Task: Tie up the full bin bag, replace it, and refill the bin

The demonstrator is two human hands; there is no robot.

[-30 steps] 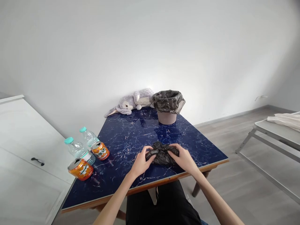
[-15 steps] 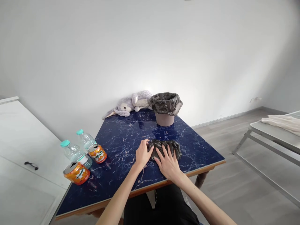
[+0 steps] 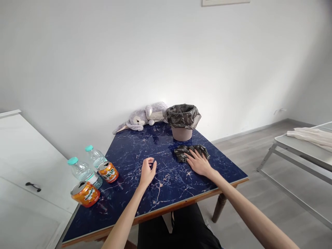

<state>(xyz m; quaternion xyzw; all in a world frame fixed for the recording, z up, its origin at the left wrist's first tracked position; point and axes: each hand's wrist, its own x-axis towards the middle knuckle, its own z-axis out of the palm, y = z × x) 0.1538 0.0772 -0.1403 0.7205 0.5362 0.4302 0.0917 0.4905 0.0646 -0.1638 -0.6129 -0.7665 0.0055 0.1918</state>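
A bunched black plastic bag [image 3: 181, 154] lies on the blue marbled table, right of its middle. My right hand [image 3: 199, 162] rests on top of it, palm down with fingers spread. To the left, my left hand [image 3: 148, 173] hovers at or just over the tabletop, fingers loosely curled, thumb apart, with nothing in it. Behind the bundle stands a beige bin [image 3: 182, 134], its rim covered by a dark bin liner [image 3: 178, 119].
Two orange soda cans [image 3: 86, 195] and two clear bottles [image 3: 82, 171] with teal caps stand at the table's left side. A grey plush rabbit [image 3: 138, 119] lies along the wall. Beyond the right edge is a folding table [image 3: 281, 141] with white cloth on it.
The black bag has slid forward and right under my right hand. My left hand has let go of it and moved left. The view has tipped up slightly.
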